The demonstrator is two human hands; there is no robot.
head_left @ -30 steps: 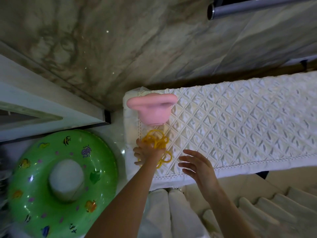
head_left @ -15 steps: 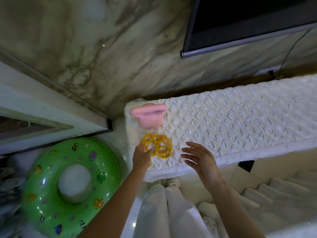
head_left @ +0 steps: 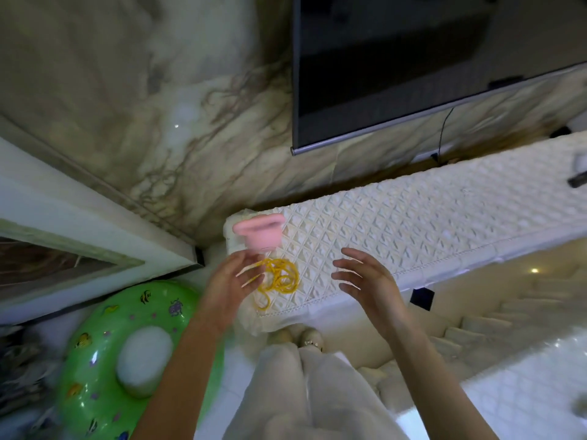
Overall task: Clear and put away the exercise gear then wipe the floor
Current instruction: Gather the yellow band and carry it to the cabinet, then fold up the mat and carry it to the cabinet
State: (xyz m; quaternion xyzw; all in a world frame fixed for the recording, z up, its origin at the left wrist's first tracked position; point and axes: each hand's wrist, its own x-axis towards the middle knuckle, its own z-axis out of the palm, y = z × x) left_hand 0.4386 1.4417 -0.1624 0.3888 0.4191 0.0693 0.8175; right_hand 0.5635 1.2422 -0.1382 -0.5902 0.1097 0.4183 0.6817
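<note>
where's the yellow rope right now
In the head view the yellow rope lies coiled on the quilted white cover, just in front of the pink object, between both hands.

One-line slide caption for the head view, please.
Both hands, left hand and right hand, hover open over a yellow cord on the quilted bench.

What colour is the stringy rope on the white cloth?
Yellow; the coiled rope shows best in the head view.

left hand (head_left: 230,282) motion-blurred | swim ring (head_left: 95,360) cut off below
</note>
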